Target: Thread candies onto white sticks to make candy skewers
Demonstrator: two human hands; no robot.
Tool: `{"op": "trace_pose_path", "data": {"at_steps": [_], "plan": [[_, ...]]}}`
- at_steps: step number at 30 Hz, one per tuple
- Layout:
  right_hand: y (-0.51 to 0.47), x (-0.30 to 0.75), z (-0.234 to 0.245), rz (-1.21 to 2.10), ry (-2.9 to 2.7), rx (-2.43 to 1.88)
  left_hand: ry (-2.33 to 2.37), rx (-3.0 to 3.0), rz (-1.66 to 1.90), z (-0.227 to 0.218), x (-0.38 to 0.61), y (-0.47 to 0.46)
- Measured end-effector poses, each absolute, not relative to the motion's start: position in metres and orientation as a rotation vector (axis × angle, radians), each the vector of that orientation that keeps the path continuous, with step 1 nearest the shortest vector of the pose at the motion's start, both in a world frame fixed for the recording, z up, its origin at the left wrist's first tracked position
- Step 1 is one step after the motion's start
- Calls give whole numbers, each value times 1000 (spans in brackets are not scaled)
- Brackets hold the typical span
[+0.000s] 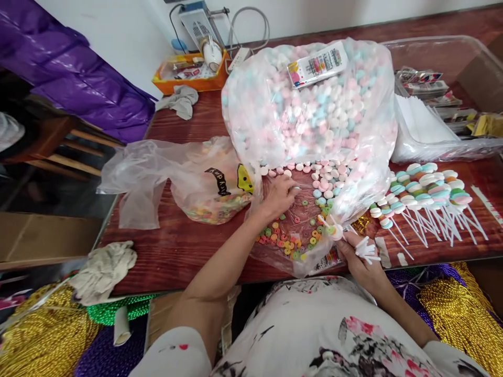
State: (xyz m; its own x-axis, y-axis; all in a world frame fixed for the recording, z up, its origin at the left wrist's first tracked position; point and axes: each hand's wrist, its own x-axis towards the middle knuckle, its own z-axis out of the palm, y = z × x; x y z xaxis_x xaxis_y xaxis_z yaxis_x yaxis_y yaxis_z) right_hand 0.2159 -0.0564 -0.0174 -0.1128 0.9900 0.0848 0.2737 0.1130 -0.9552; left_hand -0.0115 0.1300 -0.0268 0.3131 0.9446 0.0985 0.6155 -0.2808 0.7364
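My right hand (359, 259) is closed around a bundle of white lollipop sticks (368, 251) near the table's front edge. One stick points up-left from this hand, with a pale marshmallow and a small ring (333, 229) on it. With fingers curled, my left hand (281, 196) is over the clear plastic sheet, just below a row of pastel marshmallows (324, 180). Whatever its fingertips hold is too small to make out. Colourful cereal rings (291, 245) lie scattered on the plastic between my hands. To the right, finished-looking marshmallow skewers (428, 188) lie in a pile.
A large clear bag of marshmallows (298, 115) fills the table's back middle, with a printed packet (319, 64) on top. Left of it lies a bag of cereal rings (208, 196). A clear bin (432, 44) stands back right, an orange box (165, 82) back left. Bead strands (456, 314) hang below.
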Motion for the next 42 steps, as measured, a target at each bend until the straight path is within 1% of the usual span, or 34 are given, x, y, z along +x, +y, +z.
{"op": "trace_pose_path", "data": {"at_steps": [3, 6, 9, 12, 21, 26, 35, 39, 42], "plan": [[-59, 216, -23, 1032, -1535, -1298, 1259, 1510, 989, -16, -8, 103], [-60, 212, -24, 1006, -1597, -1268, 1119, 1021, 1107, 2, -2, 70], [-57, 204, -17, 924, -1704, -1247, 1042, 752, 1195, 17, 5, 42], [-55, 198, -8, 851, -1774, -1256, 994, 669, 1310, 20, 12, 25], [-59, 189, -4, 780, -1806, -1215, 1031, 811, 1518, -2, 15, 11], [-60, 186, -3, 762, -1822, -1215, 1135, 1068, 1591, -5, 7, 7], [-60, 180, -2, 900, -1755, -1177, 1173, 1549, 1523, 1, -9, 0], [-63, 174, -5, 1055, -1620, -1173, 1082, 1834, 1700, -1, -10, 1], [-64, 169, -6, 1102, -1578, -1151, 1011, 2035, 1780, -3, -12, 3]]}}
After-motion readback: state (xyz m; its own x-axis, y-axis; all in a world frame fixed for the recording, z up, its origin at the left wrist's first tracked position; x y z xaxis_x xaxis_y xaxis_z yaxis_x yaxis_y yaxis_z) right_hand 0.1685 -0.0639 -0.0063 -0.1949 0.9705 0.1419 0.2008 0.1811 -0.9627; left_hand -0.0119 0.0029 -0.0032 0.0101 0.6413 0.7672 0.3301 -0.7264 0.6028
